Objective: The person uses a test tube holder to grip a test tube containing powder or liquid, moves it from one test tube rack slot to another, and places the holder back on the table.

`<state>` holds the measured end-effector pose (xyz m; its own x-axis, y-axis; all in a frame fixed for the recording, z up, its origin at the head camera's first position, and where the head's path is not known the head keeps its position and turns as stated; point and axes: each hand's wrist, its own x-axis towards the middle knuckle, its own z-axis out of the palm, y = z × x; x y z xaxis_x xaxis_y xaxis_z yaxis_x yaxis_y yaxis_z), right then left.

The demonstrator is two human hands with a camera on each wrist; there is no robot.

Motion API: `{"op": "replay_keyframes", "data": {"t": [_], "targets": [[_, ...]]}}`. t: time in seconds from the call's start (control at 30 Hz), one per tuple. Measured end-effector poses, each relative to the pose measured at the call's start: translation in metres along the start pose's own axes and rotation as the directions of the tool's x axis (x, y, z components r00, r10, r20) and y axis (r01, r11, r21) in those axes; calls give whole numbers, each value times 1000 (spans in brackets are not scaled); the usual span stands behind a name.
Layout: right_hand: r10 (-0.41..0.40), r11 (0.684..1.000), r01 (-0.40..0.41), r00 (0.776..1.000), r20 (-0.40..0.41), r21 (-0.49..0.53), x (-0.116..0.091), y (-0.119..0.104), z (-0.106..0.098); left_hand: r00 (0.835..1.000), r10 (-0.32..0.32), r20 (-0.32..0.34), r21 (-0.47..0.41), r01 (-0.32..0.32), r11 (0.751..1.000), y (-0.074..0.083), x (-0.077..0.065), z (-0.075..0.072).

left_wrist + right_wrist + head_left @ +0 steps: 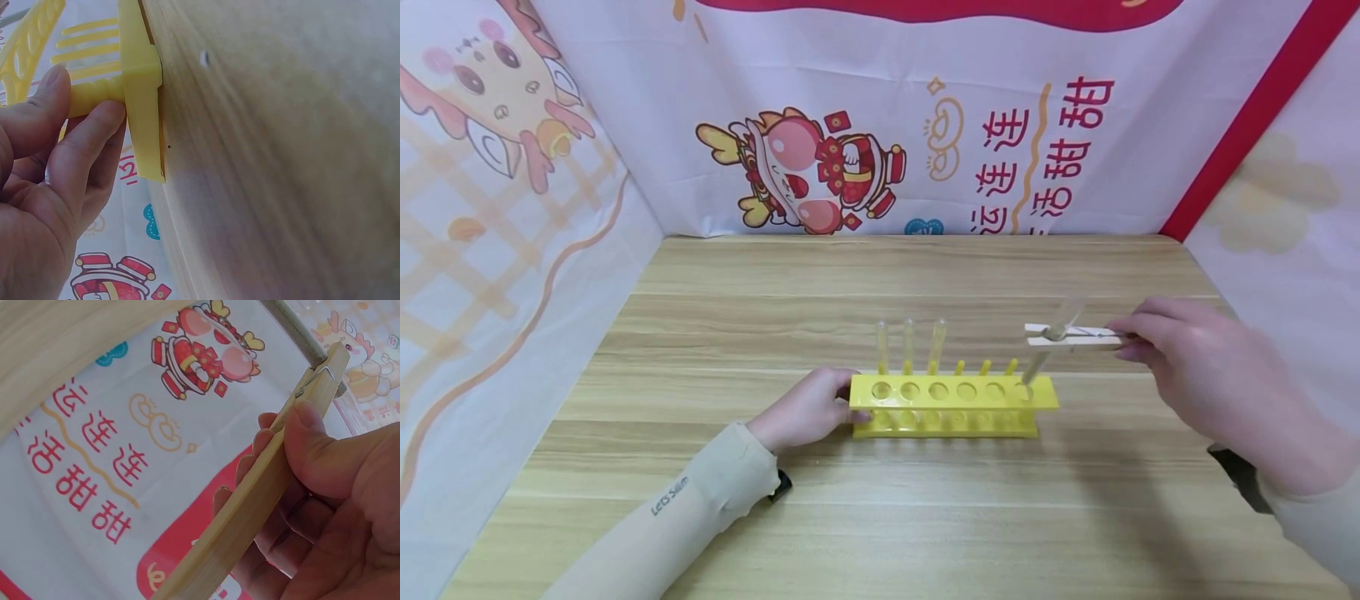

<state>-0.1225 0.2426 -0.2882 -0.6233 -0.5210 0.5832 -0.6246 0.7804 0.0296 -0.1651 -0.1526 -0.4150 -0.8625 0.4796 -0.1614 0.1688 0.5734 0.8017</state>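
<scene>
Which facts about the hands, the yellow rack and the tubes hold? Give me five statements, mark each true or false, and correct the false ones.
1. The left hand grips one end of the yellow rack. True.
2. The right hand holds a wooden clamp. True.
3. The clamped tube is vertical. False: it slants.
4. Every rear peg is bare. False: three have clear tubes over them.
5. The rack lies on its side. False: it stands upright on the table.
</scene>
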Motion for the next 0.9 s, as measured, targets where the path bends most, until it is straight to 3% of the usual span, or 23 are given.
{"op": "replay_keyframes", "data": {"t": [0.33,0.9], "targets": [[-4,1000,3,999,-41,-12,9,-2,-9,1000,3,3,-8,-3,1000,0,-1,0],[19,1000,-20,1000,-9,-13,14,-10,-14,1000,5,10,5,-5,1000,-3,1,0]]}}
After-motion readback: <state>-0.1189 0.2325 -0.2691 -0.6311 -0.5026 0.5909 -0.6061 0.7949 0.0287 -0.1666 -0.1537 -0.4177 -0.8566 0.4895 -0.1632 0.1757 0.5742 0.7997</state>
